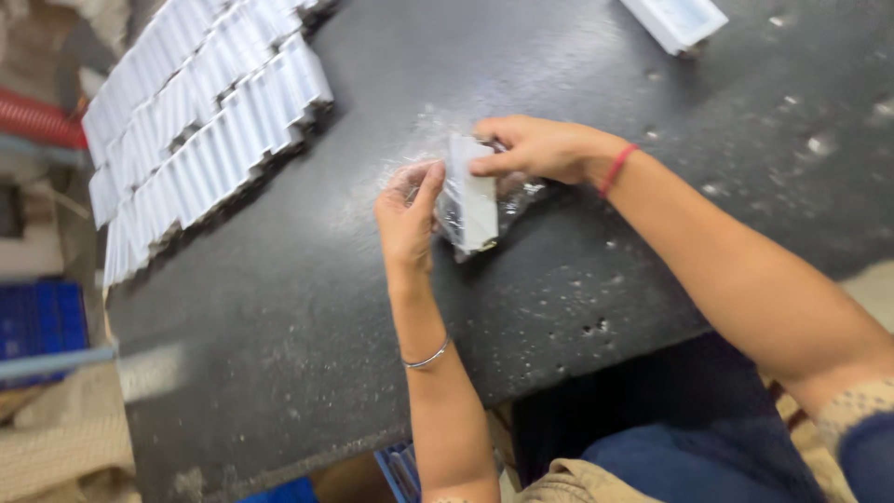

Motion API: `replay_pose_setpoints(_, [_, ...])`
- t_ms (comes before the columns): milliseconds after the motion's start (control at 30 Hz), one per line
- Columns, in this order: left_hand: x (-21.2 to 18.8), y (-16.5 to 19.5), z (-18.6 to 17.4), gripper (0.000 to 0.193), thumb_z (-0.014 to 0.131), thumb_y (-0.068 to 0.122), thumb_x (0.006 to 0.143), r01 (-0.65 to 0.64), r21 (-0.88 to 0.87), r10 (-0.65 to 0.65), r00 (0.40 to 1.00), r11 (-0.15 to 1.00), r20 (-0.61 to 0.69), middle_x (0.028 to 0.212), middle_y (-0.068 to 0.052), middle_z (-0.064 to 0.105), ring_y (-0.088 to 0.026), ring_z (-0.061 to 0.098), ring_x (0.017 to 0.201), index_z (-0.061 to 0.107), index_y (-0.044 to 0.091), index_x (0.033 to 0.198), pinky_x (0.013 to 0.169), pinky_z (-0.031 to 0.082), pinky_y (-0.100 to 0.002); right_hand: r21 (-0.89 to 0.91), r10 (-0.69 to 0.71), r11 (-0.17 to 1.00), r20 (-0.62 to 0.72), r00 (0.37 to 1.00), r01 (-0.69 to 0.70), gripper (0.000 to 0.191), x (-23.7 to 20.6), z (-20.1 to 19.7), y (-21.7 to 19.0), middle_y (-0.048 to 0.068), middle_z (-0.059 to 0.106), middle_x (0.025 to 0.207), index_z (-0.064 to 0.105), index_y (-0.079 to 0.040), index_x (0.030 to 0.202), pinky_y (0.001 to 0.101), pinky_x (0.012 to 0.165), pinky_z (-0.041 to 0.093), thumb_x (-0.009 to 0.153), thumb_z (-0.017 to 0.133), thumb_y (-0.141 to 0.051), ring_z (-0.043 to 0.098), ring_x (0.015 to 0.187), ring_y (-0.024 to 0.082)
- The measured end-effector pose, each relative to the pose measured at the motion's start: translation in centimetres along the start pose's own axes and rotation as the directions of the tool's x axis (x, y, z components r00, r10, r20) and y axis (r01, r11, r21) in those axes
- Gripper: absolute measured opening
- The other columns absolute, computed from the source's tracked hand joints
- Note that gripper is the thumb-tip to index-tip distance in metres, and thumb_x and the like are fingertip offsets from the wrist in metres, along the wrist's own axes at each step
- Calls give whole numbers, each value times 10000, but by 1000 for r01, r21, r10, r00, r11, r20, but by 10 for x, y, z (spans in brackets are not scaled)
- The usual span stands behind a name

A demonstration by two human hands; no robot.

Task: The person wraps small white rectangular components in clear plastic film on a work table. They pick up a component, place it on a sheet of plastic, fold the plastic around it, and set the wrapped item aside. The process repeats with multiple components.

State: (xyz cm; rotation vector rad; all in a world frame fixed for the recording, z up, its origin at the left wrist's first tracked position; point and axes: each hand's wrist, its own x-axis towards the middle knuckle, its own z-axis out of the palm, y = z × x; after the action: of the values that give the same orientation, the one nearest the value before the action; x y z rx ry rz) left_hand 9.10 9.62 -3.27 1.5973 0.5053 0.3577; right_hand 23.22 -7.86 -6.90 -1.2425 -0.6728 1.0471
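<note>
A small white rectangular piece (475, 200) sits partly inside a clear plastic bag (447, 200) over the dark table (307, 307). My left hand (408, 216) pinches the bag's left side, a thin bangle on the wrist. My right hand (535, 147), with a red thread at the wrist, grips the top of the white piece and the bag from the right. Both hands are blurred by motion.
Rows of several white pieces (200, 121) lie packed side by side at the table's far left. Another white piece (678, 20) rests at the top edge. A blue crate (42, 321) stands on the floor at the left, below the table's edge.
</note>
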Motion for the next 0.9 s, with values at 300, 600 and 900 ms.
replay_pose_setpoints(300, [2, -8, 4, 239, 791, 95, 847, -131, -158, 115, 988, 979, -104, 955, -9, 644, -57, 603, 694, 662, 50, 1044, 504, 487, -220, -57, 70, 996, 156, 985, -62, 364, -5, 13, -18, 21, 692, 1120, 617, -40, 1249, 301, 893, 572, 943, 667, -231, 646, 1047, 104])
replay_pose_setpoints(600, [-1, -9, 8, 353, 617, -70, 856, -207, -90, 217, 968, 974, 129, 1145, -109, 661, -170, 645, 1086, 603, -10, 1204, 981, 533, -313, -19, 100, 995, 91, 991, -99, 462, -8, 15, -32, 26, 696, 1194, 596, -62, 1336, 329, 951, 554, 918, 677, -244, 654, 1109, 124])
replay_pose_setpoints(900, [-13, 25, 14, 343, 682, -12, 898, -278, -8, 278, 959, 961, 57, 1082, -106, 771, -183, 763, 1017, 618, 17, 1233, 913, 623, -311, -66, 61, 996, 20, 998, -59, 540, -11, 20, -33, 27, 675, 1225, 556, -60, 1382, 356, 998, 537, 904, 704, -264, 638, 1147, 140])
